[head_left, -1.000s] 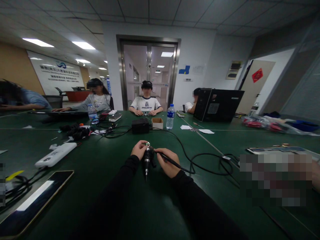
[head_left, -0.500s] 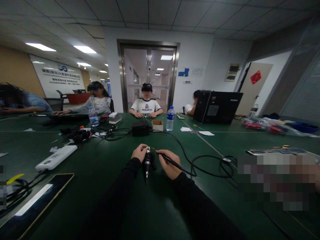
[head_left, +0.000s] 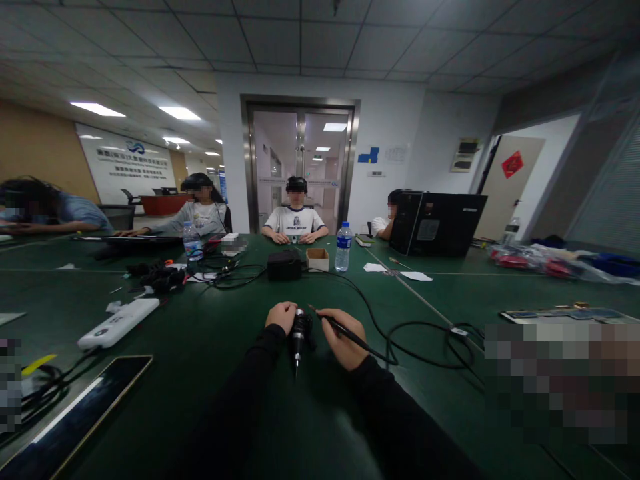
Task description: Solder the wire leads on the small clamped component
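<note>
Head view: the green tabletop carries all items listed below. The black-and-silver pointed tool lies at the middle of the tabletop's width, its tip directed toward the near edge and its broad end toward the far edge. The left hand is at the left side of the broad end, fingers curled; whether its grip is clamped on the tool cannot be told. The right hand has its grip clamped on a slim black pen-shaped tool. The pen-shaped tool slants toward the far edge and left; its point is just beside the broad end of the pointed tool.

A black cable loops on the tabletop to the right of the right hand. Beyond the hands, toward the far edge, a black box, an open cardboard box and a blue-capped bottle stand in a row. A smartphone lies toward the near left corner, with a white power strip beyond it. A black computer case stands near the far edge, right of the bottle. A person in a white T-shirt sits at the far edge, both forearms on the tabletop.
</note>
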`<action>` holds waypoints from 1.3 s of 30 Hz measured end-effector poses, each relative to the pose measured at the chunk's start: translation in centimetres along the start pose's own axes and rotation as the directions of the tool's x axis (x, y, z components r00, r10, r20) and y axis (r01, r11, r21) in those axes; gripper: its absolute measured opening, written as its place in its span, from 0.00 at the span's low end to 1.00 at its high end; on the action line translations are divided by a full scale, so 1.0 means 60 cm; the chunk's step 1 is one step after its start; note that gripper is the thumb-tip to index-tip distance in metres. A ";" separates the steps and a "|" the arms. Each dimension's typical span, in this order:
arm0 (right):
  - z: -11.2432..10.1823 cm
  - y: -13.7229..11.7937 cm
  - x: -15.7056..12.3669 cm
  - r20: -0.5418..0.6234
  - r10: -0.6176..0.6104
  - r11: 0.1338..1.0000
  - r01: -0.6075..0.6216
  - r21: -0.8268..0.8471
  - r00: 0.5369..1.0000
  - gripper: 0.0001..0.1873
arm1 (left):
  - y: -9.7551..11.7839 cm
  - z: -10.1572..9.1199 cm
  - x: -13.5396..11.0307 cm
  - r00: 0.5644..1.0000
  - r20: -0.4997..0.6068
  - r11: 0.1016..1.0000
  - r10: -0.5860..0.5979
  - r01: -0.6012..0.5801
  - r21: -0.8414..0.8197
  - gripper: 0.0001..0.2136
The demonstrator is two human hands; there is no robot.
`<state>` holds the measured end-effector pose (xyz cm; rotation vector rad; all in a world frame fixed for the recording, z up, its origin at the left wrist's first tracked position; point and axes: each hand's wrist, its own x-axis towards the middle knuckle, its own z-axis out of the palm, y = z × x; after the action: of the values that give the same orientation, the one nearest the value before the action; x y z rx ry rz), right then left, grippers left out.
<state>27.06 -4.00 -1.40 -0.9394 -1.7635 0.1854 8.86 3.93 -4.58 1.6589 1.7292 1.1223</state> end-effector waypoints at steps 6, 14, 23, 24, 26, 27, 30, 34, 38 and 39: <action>-0.004 -0.001 0.002 -0.005 -0.009 1.000 0.009 -0.012 1.000 0.11 | 0.000 -0.002 -0.004 0.999 -0.032 0.999 -0.009 0.007 -0.047 0.10; -0.003 0.004 0.002 -0.015 -0.003 1.000 0.002 -0.021 1.000 0.11 | 0.003 -0.003 -0.008 0.999 -0.045 1.000 0.005 -0.006 -0.016 0.08; -0.005 0.003 0.002 -0.008 0.000 1.000 -0.001 -0.015 1.000 0.11 | 0.004 -0.007 -0.008 1.000 -0.024 1.000 0.007 -0.007 0.006 0.09; -0.005 0.002 0.002 -0.009 -0.002 1.000 0.002 -0.013 1.000 0.11 | 0.004 -0.007 -0.007 1.000 -0.023 1.000 0.010 -0.010 0.007 0.09; -0.006 0.001 0.003 -0.018 -0.004 1.000 0.003 -0.012 1.000 0.11 | 0.006 -0.010 -0.006 1.000 -0.020 1.000 0.011 -0.011 0.018 0.09; -0.007 0.001 0.003 -0.023 -0.002 1.000 0.002 -0.012 1.000 0.11 | 0.008 -0.012 -0.008 1.000 -0.017 0.999 0.006 -0.005 0.037 0.09; -0.008 0.003 0.004 -0.036 0.005 1.000 -0.005 -0.008 0.999 0.11 | 0.028 -0.018 -0.030 1.000 -0.016 0.987 -0.014 0.017 0.163 0.13; -0.009 0.010 0.005 -0.060 0.007 1.000 -0.008 -0.011 0.998 0.11 | 0.072 -0.011 -0.076 0.998 -0.052 0.936 -0.032 0.048 0.349 0.33; -0.012 0.019 0.007 -0.080 0.042 0.999 -0.044 -0.020 0.996 0.11 | 0.110 0.015 -0.095 0.997 0.024 0.862 -0.067 0.046 0.505 0.36; -0.013 0.021 0.007 -0.083 0.049 0.998 -0.051 -0.020 0.995 0.11 | 0.116 0.020 -0.095 0.996 0.045 0.850 -0.077 0.043 0.524 0.36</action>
<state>28.31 -3.10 -1.46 -0.9949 -1.6704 0.1574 14.59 -1.88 -0.64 1.9005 2.1589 0.5780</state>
